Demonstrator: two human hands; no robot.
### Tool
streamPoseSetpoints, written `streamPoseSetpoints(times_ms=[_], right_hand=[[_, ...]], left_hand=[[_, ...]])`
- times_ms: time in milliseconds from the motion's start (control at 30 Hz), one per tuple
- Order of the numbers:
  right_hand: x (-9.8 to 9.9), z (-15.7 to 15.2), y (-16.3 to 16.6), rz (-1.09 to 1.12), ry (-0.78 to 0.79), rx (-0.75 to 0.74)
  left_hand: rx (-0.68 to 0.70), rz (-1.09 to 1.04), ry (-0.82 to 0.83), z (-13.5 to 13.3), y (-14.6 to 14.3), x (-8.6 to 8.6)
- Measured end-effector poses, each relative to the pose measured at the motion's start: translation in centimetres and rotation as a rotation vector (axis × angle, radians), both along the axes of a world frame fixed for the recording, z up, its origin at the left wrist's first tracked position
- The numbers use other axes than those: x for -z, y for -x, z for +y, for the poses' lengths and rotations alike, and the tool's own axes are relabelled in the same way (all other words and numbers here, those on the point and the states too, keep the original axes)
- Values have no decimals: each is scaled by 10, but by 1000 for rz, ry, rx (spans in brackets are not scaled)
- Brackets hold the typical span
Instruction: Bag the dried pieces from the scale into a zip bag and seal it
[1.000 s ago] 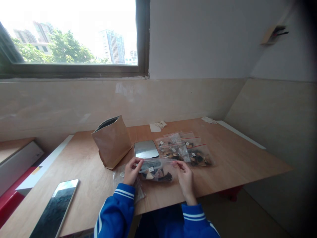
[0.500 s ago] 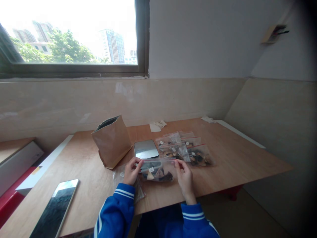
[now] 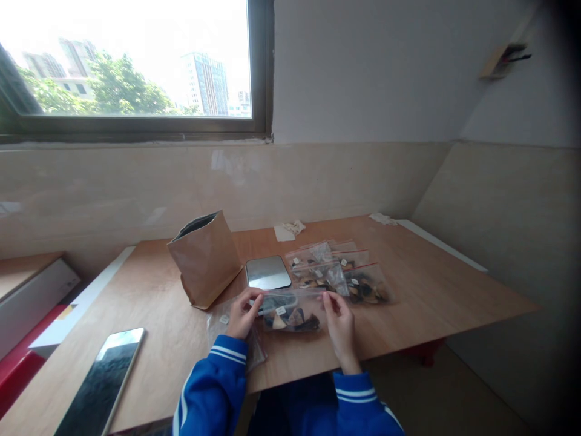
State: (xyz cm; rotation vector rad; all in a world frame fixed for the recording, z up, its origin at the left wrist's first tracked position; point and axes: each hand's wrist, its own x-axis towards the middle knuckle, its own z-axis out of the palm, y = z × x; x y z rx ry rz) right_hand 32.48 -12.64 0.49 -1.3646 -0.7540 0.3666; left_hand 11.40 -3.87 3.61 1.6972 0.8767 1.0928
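Note:
Both hands hold one clear zip bag [image 3: 290,313] of dark and tan pieces just above the wooden table [image 3: 422,290]. My left hand [image 3: 241,315] pinches the bag's top left corner. My right hand [image 3: 339,324] pinches its top right corner. A small white label shows inside the bag. Under my left wrist lies another clear bag [image 3: 222,327], flat on the table.
An open brown paper bag [image 3: 205,257] stands behind my left hand. A small steel scale [image 3: 267,272] sits beside it. Several filled zip bags [image 3: 345,275] lie to the right of the scale. A phone [image 3: 104,378] rests at the near left. Paper scraps [image 3: 290,230] lie at the back edge.
The held bag has shifted slightly right and my fingers have crept along its top edge. The rest of the table is as before.

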Motion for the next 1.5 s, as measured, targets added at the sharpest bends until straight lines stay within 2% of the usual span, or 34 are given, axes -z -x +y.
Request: streamPoseSetpoints(times_ms=[333, 500, 700, 1300, 1500], right_hand=[[1, -1, -3, 40, 17, -38], [1, 0, -2, 80, 23, -51], [-2, -1, -1, 108, 23, -59], [-5, -1, 0, 119, 0, -102], [-2, 0, 2, 94, 20, -144]], left_hand=[[-41, -4, 9, 6, 0, 11], [-21, -42, 79, 3, -2, 5], [4, -60, 90, 0, 0, -2], [-52, -124, 200, 4, -2, 6], [-45, -180, 210, 2, -1, 2]])
